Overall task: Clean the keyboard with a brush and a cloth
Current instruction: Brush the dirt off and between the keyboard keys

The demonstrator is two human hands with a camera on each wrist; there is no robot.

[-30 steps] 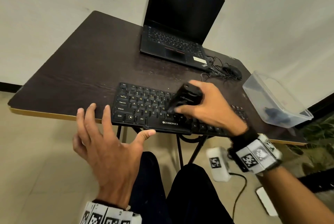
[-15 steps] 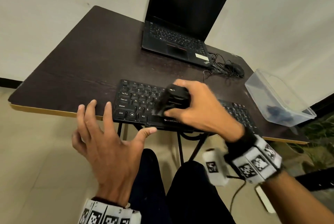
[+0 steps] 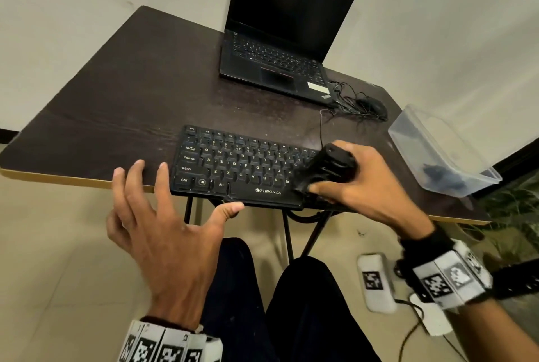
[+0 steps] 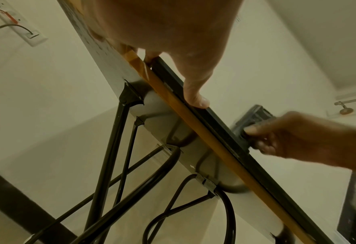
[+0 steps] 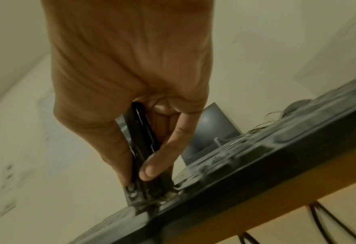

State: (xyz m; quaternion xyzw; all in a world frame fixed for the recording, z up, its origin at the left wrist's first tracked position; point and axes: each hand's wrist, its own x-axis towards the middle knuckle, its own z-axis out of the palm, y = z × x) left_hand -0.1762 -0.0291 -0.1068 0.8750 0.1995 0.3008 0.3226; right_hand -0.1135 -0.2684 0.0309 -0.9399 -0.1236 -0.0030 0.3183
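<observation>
A black Zebronics keyboard point(image 3: 239, 166) lies at the near edge of the dark table point(image 3: 140, 93). My right hand point(image 3: 367, 186) grips a black brush point(image 3: 326, 169), its bristles down on the keys just right of the M key. The right wrist view shows the brush point(image 5: 143, 148) pinched between thumb and fingers, tip on the keyboard point(image 5: 256, 166). My left hand point(image 3: 189, 221) is spread flat, fingertips on the table edge left of the keyboard. Its thumb point(image 4: 195, 99) presses the keyboard's front edge point(image 4: 214, 125).
An open black laptop point(image 3: 280, 49) stands at the back, a wired mouse point(image 3: 373, 105) to its right. A clear plastic container point(image 3: 437, 145) with a dark bundle inside sits at the table's right edge. Black table legs point(image 4: 110, 148) run below.
The right hand swept the brush left along the lower key rows, then back right past the M key. The left hand has stayed braced at the keyboard's left end.
</observation>
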